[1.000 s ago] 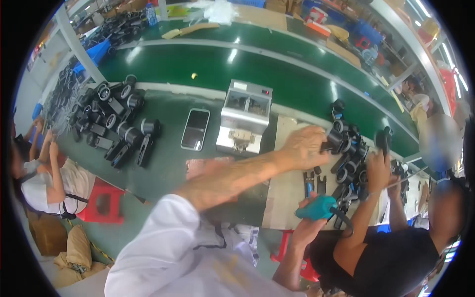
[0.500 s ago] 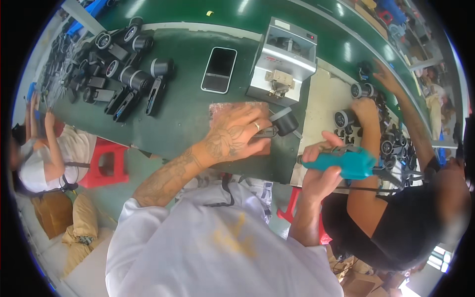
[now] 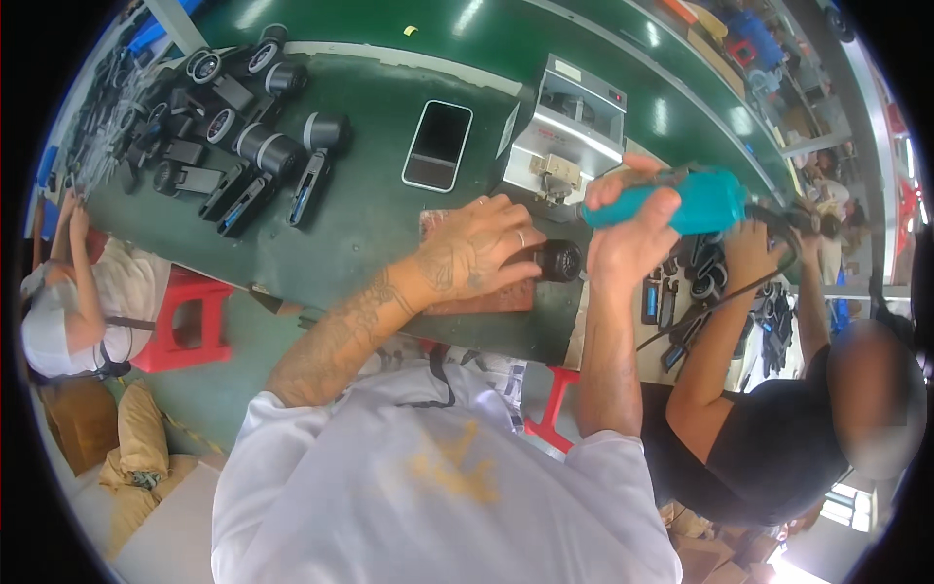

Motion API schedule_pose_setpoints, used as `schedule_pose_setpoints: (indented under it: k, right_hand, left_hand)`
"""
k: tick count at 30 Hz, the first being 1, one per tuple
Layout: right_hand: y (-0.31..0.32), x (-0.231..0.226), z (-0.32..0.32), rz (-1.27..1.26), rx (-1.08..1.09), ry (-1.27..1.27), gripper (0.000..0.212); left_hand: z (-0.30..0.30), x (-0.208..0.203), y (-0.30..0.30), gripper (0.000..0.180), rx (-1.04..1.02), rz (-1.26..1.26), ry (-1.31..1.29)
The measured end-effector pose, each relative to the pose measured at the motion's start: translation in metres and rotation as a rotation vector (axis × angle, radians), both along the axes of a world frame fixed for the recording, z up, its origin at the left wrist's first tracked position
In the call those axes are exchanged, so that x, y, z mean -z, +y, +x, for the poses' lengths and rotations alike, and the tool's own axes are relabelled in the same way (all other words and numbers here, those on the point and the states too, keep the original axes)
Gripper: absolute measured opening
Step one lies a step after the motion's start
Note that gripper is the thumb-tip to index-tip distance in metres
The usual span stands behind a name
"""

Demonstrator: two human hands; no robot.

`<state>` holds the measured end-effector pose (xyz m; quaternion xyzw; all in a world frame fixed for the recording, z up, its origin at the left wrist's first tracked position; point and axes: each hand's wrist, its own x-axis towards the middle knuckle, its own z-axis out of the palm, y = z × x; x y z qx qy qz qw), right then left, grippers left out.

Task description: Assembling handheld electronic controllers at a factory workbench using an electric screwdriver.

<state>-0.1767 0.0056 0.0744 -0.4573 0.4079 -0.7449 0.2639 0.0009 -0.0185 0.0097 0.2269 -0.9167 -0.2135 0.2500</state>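
My left hand (image 3: 475,253) is closed around the body of a black handheld device with a round head (image 3: 560,261). Its fingers cover most of the body; only the round head sticks out on the right. Under this hand lies a worn reddish pad (image 3: 486,301) on the dark green bench. My right hand (image 3: 623,238) grips a teal electric screwdriver (image 3: 708,202), held above the bench roughly level. The tip end points left, close to the front of a silver screw feeder (image 3: 533,144); whether they touch I cannot tell.
A phone (image 3: 439,146) lies behind the pad. Several similar black devices (image 3: 268,151) are piled at the far left. On the right, a co-worker in a black top (image 3: 759,448) reaches over more parts (image 3: 705,277). A red stool (image 3: 190,316) stands at left.
My right hand has raised the electric screwdriver away from me, toward the screw feeder. The device in my left hand has turned, its round head now lower and nearer me. The co-worker's arms have shifted.
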Motion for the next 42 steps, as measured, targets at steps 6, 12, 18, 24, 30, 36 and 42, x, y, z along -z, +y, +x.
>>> schedule_pose_setpoints:
  k: [6,12,18,24,30,36,42]
  right_hand:
    - [-0.035,0.004,0.008,-0.012,-0.004,0.044,0.048]
    - [-0.038,0.016,0.005,0.04,-0.023,0.105,0.049]
    - [-0.012,0.006,0.015,0.086,-0.088,-0.019,0.047]
    - [0.01,0.011,0.014,0.114,-0.067,-0.018,0.053]
    - [0.011,0.018,0.013,0.127,-0.145,-0.019,0.049]
    - [0.009,0.029,0.013,0.153,-0.09,0.064,0.058]
    - [0.009,0.033,0.012,0.136,-0.089,0.037,0.055]
  left_hand:
    - [0.008,0.006,0.009,0.047,-0.078,0.03,0.006]
    - [0.004,0.009,0.01,0.045,-0.123,0.057,0.039]
    - [0.008,0.011,0.011,0.044,-0.156,0.072,0.051]
    - [0.004,0.011,0.011,0.044,-0.131,0.051,0.081]
    - [0.006,0.009,0.011,0.044,-0.141,0.055,0.074]
    - [0.004,0.009,0.01,0.044,-0.134,0.048,0.053]
    - [0.003,0.006,0.01,0.041,-0.143,0.024,0.034]
